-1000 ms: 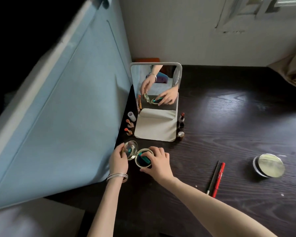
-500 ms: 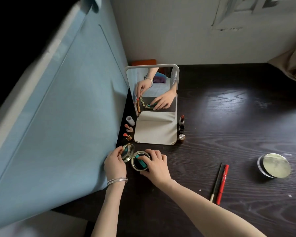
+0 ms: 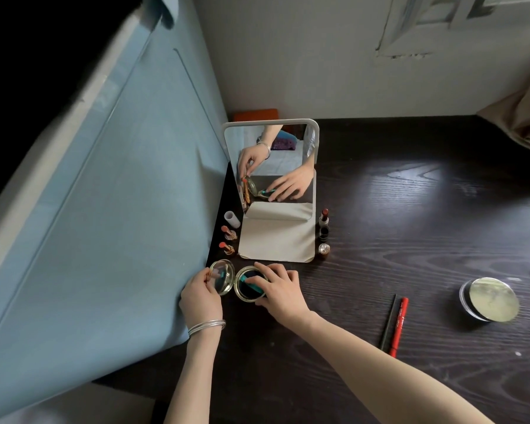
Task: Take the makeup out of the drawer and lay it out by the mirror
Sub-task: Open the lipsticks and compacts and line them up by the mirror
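Nearly there: left hand (image 3: 200,296) pinches the lid, right hand (image 3: 280,289) grips the base of an open round gold compact (image 3: 249,288) before the white-framed standing mirror (image 3: 273,166), lipsticks (image 3: 228,233) already arranged

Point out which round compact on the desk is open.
The gold-rimmed compact under both hands, just before the mirror; the other round compact, far right, lies closed.

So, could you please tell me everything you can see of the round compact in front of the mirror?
The gold compact lies open on the dark table, just before the mirror base. Its gold-rimmed lid tilts up on the left, pinched by the left hand. The base looks dark inside, with something teal; the right hand rests its fingers over it.
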The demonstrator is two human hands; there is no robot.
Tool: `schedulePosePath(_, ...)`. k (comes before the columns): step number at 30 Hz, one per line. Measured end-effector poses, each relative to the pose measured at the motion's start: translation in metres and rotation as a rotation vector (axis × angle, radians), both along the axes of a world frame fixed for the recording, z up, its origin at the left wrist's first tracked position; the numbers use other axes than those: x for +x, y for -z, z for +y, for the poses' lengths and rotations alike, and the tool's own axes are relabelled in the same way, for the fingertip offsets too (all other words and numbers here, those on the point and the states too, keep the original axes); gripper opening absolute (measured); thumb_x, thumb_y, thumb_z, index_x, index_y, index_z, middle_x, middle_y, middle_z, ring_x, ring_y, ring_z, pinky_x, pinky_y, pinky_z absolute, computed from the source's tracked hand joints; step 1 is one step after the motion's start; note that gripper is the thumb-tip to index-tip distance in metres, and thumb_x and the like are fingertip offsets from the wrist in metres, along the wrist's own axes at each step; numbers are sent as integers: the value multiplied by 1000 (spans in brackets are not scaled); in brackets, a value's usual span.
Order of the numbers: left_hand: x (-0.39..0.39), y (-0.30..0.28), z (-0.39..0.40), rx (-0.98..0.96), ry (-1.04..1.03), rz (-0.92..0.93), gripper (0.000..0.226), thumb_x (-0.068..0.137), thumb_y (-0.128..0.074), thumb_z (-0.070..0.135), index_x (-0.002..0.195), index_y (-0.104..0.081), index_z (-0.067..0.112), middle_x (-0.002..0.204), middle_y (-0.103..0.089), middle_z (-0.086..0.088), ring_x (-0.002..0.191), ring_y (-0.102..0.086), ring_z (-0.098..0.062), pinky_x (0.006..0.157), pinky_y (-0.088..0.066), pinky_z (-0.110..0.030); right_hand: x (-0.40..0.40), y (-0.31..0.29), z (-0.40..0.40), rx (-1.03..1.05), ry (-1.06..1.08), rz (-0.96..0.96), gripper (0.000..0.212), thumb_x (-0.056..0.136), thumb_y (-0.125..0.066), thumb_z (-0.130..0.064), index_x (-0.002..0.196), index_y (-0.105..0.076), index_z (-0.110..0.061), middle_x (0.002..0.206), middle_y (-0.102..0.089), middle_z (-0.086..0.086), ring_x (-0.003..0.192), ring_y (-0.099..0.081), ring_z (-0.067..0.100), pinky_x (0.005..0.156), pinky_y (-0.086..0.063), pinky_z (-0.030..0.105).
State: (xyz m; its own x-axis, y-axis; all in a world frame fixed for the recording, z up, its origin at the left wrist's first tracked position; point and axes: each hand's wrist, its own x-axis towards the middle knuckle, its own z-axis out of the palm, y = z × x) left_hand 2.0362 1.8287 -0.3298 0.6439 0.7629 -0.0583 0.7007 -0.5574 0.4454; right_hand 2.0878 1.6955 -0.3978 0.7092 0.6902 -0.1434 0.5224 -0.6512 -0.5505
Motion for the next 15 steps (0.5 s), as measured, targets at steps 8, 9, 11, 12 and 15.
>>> schedulePosePath(8, -2, 0, -2, 23, 44, 18, 28, 87, -52, -3, 113, -64, 1, 110, -66, -18, 103, -60, -35, 84, -47, -42, 2, -3, 1, -4, 8, 33, 60, 80, -68, -23, 134, -46, -30, 151, -30, 6, 134, -26, 30, 100, -23, 48)
schedulePosePath(9, -3, -1, -4, 20, 46, 7, 29, 87, -52, -4, 114, -63, 0, 111, -65, -18, 103, -60, -35, 84, -47, -42, 1, -3, 1, -6, 7, 40, 61, 80, -68, -23, 135, -44, -31, 151, -27, 7, 135, -25, 30, 100, -23, 48)
schedulePosePath(11, -6, -5, -8, 31, 60, -36, 30, 86, -54, -6, 114, -63, 0, 111, -65, -18, 102, -61, -36, 82, -48, -41, 2, -7, 0, -7, 4, 58, 62, 81, -68, -25, 137, -42, -33, 152, -24, 8, 137, -21, 29, 102, -21, 48)
schedulePosePath(12, -8, -6, -9, 47, 78, -59, 30, 84, -56, -6, 113, -64, 0, 110, -65, -18, 100, -62, -36, 80, -49, -41, 2, -9, -1, 1, 8, 66, 62, 81, -67, -26, 137, -41, -33, 152, -23, 7, 137, -20, 29, 103, -21, 48)
schedulePosePath(15, -12, -11, -18, 73, 126, -112, 33, 81, -59, -8, 111, -65, 1, 109, -67, -17, 96, -64, -36, 76, -51, -40, 2, -16, -11, 73, 46, 63, 61, 82, -67, -27, 137, -42, -33, 151, -26, 5, 137, -22, 27, 103, -23, 46)
